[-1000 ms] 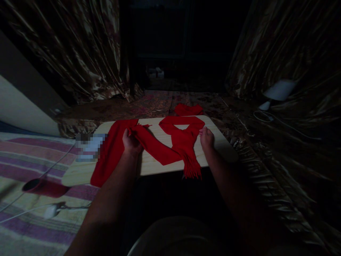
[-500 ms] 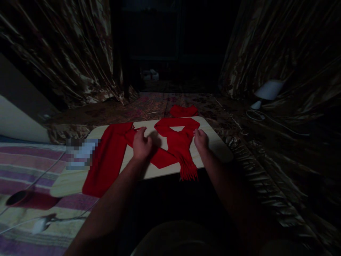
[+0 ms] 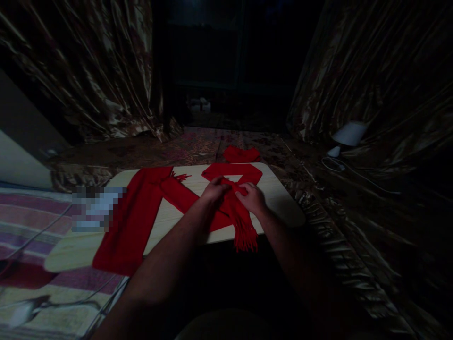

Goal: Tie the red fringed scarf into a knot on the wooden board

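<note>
A long red scarf point(image 3: 141, 212) lies across a light wooden board point(image 3: 177, 219). Its right part forms a loop with a crossing, and a fringed end point(image 3: 245, 236) hangs over the board's near edge. My left hand point(image 3: 214, 191) and my right hand point(image 3: 252, 197) meet at the crossing of the loop. Both are closed, pinching folds of the red fabric between fingers and thumb. A second fringed end point(image 3: 180, 177) lies flat on the board left of my hands.
Another piece of red cloth point(image 3: 241, 154) lies on the patterned floor beyond the board. A striped rug point(image 3: 31, 217) with cables is at the left. Shiny curtains point(image 3: 371, 94) hang on both sides. A white lamp-like object point(image 3: 347, 136) with a cord sits at the right.
My left hand let go of the scarf's left part and moved right to the loop. My right hand moved left from the loop's edge, so both now grip the crossing.
</note>
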The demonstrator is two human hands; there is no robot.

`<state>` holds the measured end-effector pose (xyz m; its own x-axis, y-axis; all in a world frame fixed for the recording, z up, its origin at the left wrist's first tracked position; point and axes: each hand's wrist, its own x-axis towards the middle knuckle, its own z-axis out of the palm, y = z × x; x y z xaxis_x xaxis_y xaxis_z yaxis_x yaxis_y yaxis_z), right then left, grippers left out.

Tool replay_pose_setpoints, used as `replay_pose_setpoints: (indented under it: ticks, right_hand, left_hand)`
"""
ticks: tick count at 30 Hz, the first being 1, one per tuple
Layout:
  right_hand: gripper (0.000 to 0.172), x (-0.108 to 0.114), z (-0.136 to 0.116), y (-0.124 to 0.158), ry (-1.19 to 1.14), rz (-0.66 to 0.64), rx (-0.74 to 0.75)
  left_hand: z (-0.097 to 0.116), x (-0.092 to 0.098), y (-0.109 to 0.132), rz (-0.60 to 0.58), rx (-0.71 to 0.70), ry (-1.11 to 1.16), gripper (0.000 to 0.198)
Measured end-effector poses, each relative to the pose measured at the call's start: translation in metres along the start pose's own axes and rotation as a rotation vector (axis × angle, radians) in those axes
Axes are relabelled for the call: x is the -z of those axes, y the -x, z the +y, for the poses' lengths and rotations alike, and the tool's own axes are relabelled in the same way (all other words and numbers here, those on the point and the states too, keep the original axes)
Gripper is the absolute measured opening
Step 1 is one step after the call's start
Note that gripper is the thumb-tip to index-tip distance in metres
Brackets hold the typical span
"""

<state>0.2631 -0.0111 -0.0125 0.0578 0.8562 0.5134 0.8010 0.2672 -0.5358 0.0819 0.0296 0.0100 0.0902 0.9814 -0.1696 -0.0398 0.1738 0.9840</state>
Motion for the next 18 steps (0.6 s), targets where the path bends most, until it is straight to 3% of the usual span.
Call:
replay_pose_setpoints:
  ticks: [2,6,9,13,18]
  right_hand:
    - [0.020,-0.003,0.003,0.000,0.026,-0.009,0.006]
    - [0.019,-0.004,0.005,0.001,0.044,-0.042,0.031]
    - [0.020,0.001,0.003,-0.007,0.054,-0.138,-0.003]
    - [0.039,0.011,-0.006,-0.038,0.097,-0.319,-0.091]
    - [0.021,0.002,-0.017,-0.076,0.146,-0.380,-0.057]
  left_hand:
    - [0.003,-0.005,0.003,-0.054,0.028,-0.005,0.071]
    - [-0.004,-0.009,-0.001,-0.122,-0.051,0.015,0.044]
    - [-0.013,-0.008,-0.010,-0.046,-0.050,-0.053,0.027]
    - [-0.017,-0.009,-0.018,0.021,-0.008,-0.115,0.016]
    - [-0.015,-0.014,-0.020,0.071,0.019,-0.141,0.016]
